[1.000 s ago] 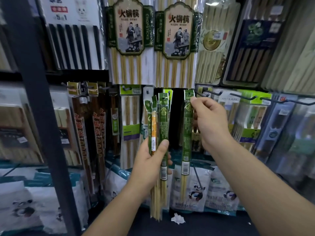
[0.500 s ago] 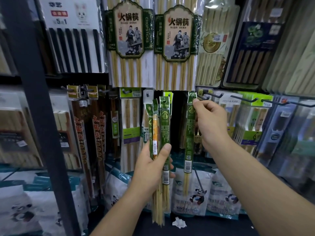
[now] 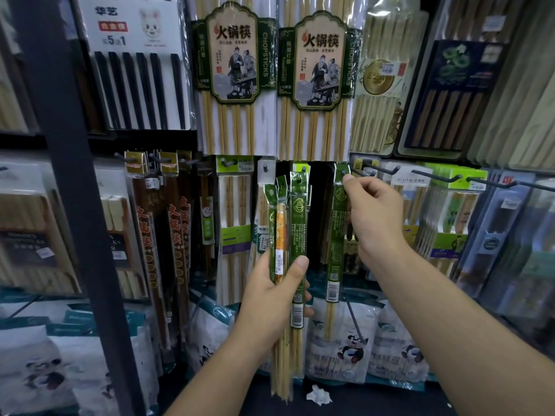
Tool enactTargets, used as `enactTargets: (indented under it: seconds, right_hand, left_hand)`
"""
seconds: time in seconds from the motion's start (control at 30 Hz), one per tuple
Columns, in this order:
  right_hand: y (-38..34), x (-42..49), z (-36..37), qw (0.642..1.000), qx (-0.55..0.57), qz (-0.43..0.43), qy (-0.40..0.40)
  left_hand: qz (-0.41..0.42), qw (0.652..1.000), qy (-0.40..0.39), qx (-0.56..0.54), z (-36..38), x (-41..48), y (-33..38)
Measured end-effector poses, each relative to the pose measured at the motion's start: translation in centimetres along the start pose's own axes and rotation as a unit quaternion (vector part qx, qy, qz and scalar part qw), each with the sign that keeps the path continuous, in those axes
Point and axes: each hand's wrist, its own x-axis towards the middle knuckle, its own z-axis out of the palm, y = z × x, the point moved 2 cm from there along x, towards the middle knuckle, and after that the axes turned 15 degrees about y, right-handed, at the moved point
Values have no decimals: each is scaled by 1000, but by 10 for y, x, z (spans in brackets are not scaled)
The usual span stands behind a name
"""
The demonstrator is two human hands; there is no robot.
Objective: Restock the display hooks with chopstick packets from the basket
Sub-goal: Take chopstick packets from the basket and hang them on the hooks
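Note:
My left hand [image 3: 274, 298] grips a bundle of narrow green chopstick packets [image 3: 297, 235], upright in front of the shelf; one of them has an orange label. My right hand [image 3: 371, 214] pinches the top of a single green chopstick packet [image 3: 338, 235], which hangs straight down. Its header sits right at the tip of a black display hook [image 3: 362, 172]. I cannot tell whether the hook passes through the hole. No basket is in view.
More black hooks [image 3: 435, 177] jut out to the right, with packets behind them. Large hot-pot chopstick packs [image 3: 237, 70] hang above. A dark shelf post [image 3: 69, 175] stands at left. White panda bags [image 3: 345, 340] line the lower shelf, with a crumpled paper scrap [image 3: 319, 394].
My right hand has lifted the single packet a little, bringing its header up to the hook tip. My left hand keeps the bundle in nearly the same place.

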Motion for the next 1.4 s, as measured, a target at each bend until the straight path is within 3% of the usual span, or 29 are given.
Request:
enactTargets:
  seconds: [0.3,0.43,0.6,0.8,0.93,1.07,1.2,1.4]
  right_hand:
    - [9,1,3,999,-49,20,11]
    - [11,-13,-5,998,-55,-14,34]
    - [1,-42,-2,995,-30,-17,-90]
    - [-11,-47,-3,994,-16,-13,-108]
    - [-10,-41,-4,995,-8,18,-99]
    - [-8,-27,-4,997,1,54,-48]
    - [-11,-14,-3,999,-17,38,-28]
    - [-11,-5,2,999,-43,29,-15]
  left_hand:
    - [-7,1000,7,-2,-2,2,1]
    - [-7,1000,8,-2,-3,3,-1]
    - [3,1000,8,8,0,1,-1]
    - [22,999,10,24,-1,1,1]
    - [45,998,23,41,0,-1,0]
    - [14,998,55,17,-3,2,0]
    - [-25,997,60,-36,-5,2,5]
    - [-16,998,51,-20,-4,1,7]
